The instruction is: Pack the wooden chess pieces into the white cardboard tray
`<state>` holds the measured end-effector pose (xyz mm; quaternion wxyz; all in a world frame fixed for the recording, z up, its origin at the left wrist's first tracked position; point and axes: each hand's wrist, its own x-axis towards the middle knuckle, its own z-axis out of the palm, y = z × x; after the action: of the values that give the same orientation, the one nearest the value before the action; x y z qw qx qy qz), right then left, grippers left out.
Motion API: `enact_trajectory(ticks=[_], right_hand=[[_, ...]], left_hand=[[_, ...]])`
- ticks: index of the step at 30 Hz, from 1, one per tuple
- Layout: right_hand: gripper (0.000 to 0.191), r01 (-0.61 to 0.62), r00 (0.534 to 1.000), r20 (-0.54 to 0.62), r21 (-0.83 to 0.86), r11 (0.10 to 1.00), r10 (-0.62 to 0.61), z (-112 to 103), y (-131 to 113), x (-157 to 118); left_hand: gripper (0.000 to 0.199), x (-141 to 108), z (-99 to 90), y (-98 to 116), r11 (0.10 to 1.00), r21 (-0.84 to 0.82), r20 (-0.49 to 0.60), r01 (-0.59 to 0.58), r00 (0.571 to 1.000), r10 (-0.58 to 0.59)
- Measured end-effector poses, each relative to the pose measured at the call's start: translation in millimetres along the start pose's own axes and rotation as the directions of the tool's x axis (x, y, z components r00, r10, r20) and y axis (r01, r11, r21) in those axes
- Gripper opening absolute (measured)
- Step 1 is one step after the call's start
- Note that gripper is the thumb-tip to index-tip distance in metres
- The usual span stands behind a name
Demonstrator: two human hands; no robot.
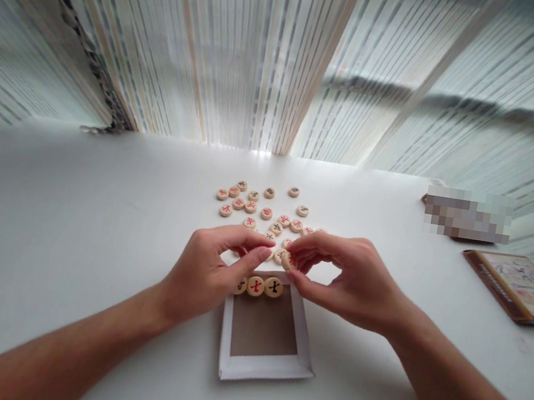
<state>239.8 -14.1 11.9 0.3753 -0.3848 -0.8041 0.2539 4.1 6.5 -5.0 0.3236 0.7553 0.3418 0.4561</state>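
Observation:
My right hand point(343, 275) pinches a round wooden Chinese chess piece point(289, 261) with a red character, tilted between thumb and fingertips, over the far edge of a shallow white box point(267, 366). Opposite it, my left hand point(214, 266) has its thumb and index finger closed together; whatever lies between them is hidden. Three pieces sit in a row inside the box at its far end: a red-marked piece point(256, 286) in the middle, a black-marked piece point(274, 287) on the right, and one on the left partly covered by my left thumb.
Several loose chess pieces point(266, 213), marked red or black, lie scattered on the white table point(94, 214) beyond my hands. On the right are a brown-edged box lid or booklet point(525, 285) and a similar flat item point(465, 219), partly blurred. A striped curtain point(248, 57) hangs behind.

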Motion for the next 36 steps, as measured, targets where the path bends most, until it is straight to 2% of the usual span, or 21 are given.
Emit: enact_trajectory(ticks=[6,11,21,32,36], right_hand=[[0.008,-0.033,0.982,0.181,-0.086,0.996,0.048,-16.5,-1.9,1.3],[0.014,-0.013,0.955,0.289,-0.168,0.986,0.062,-16.0,-5.4,-1.5],[0.016,-0.007,0.938,0.335,-0.227,0.974,0.085,-9.7,-4.0,-5.3],[0.011,0.006,0.956,0.277,-0.355,0.935,0.099,-3.2,-8.6,-10.2],[0.007,-0.007,0.951,0.283,-0.372,0.928,0.12,-1.7,-8.7,-10.9]], left_hand=[[0.011,0.5,-0.7,-6.4,0.997,0.079,-0.005,0.017,1.0,-0.017],[0.011,1.0,-1.0,-7.4,0.993,0.116,0.004,-0.015,1.0,0.015],[0.013,0.3,-1.0,-9.1,0.992,0.122,0.007,-0.029,1.0,0.028],[0.014,-0.5,-0.8,-8.4,0.993,0.112,0.011,-0.025,1.0,0.023],[0.009,-0.8,-1.1,-3.3,0.992,0.098,0.054,-0.082,0.996,0.077]])
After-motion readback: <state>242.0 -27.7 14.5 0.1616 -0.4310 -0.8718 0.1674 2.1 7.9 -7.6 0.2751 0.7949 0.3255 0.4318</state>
